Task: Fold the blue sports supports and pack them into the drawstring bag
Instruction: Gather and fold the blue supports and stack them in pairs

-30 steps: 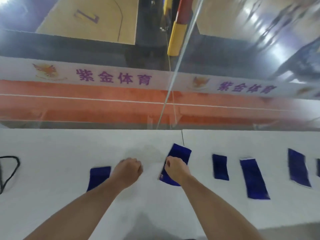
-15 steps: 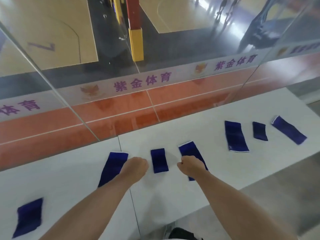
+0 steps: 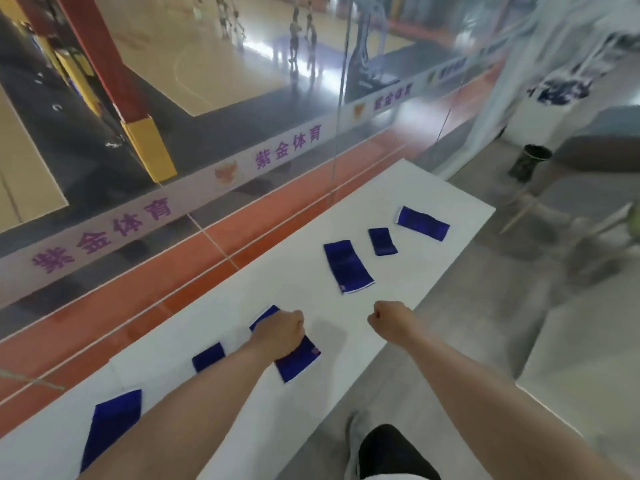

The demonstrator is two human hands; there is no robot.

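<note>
A glass wall (image 3: 242, 98) fills the upper left of the frame, with a sports court behind it. Below it a long white desk (image 3: 408, 278) runs from the lower left up to the right of centre.

Six blue supports lie spread out in a row along the desk, well apart from one another. Three are long: one at the lower left (image 3: 110, 427), one at lower centre (image 3: 298, 362), one right of centre (image 3: 348, 266). A fourth (image 3: 423, 223) lies at the far end of the row. Two are short: one (image 3: 207, 356) left of centre, one (image 3: 382, 241) near the far end. Whether the short ones are already folded or simply smaller cannot be told.

The left hand (image 3: 278, 336) is over the lower-centre support, fingers curled into a fist. That support lies flat with both ends showing, so it looks ungripped; whether the fingers touch it cannot be told. The right hand (image 3: 391, 318) is over bare desk, fingers curled in a fist, holding nothing.

The drawstring bag is not in view. Every support seen lies loose on the desk, so by my judgement the task is near its start: folding and all the packing remain.
</note>
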